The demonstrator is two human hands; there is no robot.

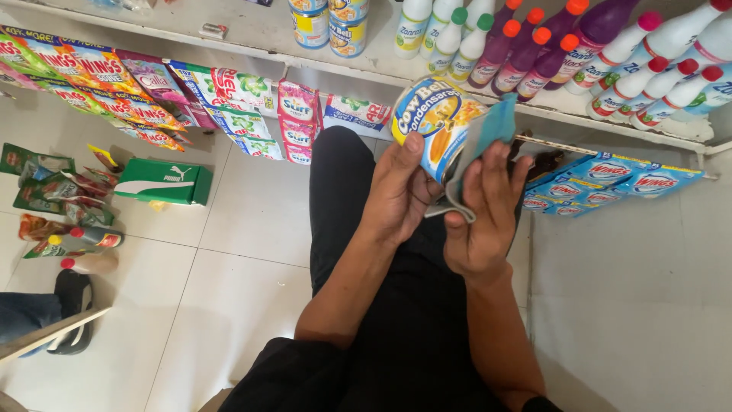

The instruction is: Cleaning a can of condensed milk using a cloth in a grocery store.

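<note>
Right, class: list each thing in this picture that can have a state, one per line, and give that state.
Yellow-and-blue labelled tin can: tilted, gripped by left hand.
Teal cloth: pressed on the can by right hand.
Green cardboard box: closed, on the floor.
White and purple bottles: capped, upright.

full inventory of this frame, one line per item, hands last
tin can: 1, yellow and blue, in left hand
cloth: 1, teal, against the can
shelf: 1, white, top
cans: several, yellow and blue, on shelf
bottles: many, white and purple, shelf right
sachet strips: many, multicolour, hung under shelf
blue packets: several, right
box: 1, green, on floor
left hand: holds can
right hand: holds cloth
</note>
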